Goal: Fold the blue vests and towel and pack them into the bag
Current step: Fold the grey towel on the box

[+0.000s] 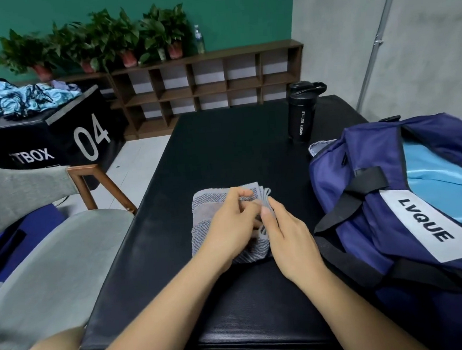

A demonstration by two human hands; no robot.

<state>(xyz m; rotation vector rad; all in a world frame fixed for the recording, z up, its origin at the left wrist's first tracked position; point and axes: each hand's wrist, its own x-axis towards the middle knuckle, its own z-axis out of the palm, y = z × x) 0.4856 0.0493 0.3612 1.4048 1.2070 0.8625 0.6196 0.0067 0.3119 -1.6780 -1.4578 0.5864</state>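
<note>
**Desk:** What is the picture's subject, and where does it lie?

**Photographer:** A grey striped towel, folded into a thick pad, flat on the black tabletop directly beneath the fingers of both hands. The left hand lies over the top of it, fingers curled and pinching the upper layers. The right hand grips the stacked fold edges on the towel's right side, between thumb and fingers.

**Desk:** And around them?

**Photographer:** Just right of the fingers is a navy bag marked LVQUE, unzipped, with light-blue fabric already inside. Beyond the fingers and to the right, a black sport bottle stands upright on the same tabletop, behind the bag. Left of the fingers, off the tabletop, is a grey-cushioned wooden chair. Farther off on that side stands a black box numbered 04, carrying a heap of light-blue cloth. Potted plants line a brown shelf against the green wall.
</note>
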